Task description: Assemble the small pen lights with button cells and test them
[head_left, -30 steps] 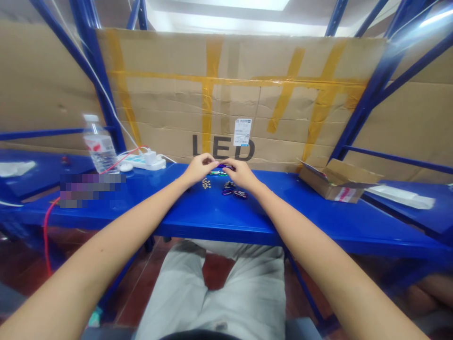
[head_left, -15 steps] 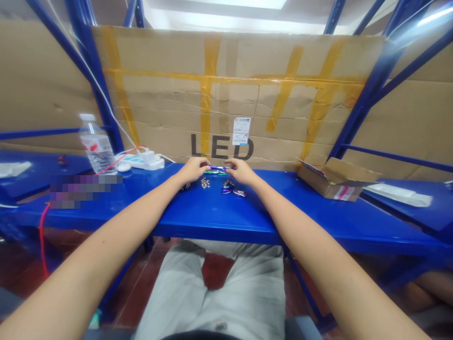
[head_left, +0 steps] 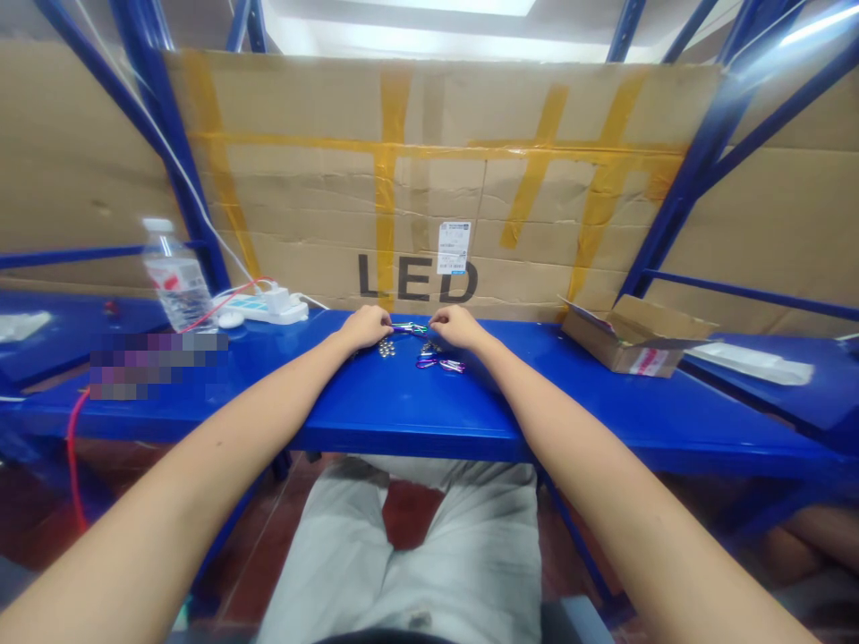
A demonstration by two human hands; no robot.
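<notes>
My left hand (head_left: 368, 327) is on the blue table (head_left: 403, 402), its fingers closed at the left end of a small row of shiny clips (head_left: 409, 328), which look like green, blue and silver carabiners. My right hand (head_left: 457, 326) pinches at the right end of the same row. Just below my left fingers lies a cluster of small silvery metal pieces (head_left: 387, 348). Small dark pieces (head_left: 431, 347) sit by my right fingers, partly hidden. Nearer to me are a purple carabiner (head_left: 425, 363) and a silver-and-red one (head_left: 452, 366).
An open cardboard box (head_left: 637, 344) stands to the right, beside a white packet (head_left: 752, 364). At the left are a water bottle (head_left: 175, 277), a power strip (head_left: 268, 306) with cables and a blurred-out item (head_left: 154, 362). A big cardboard sheet (head_left: 301, 215) closes off the back.
The purple-blue carabiner held up between both hands has come down onto the row by the green one. My left hand has shifted slightly left and down.
</notes>
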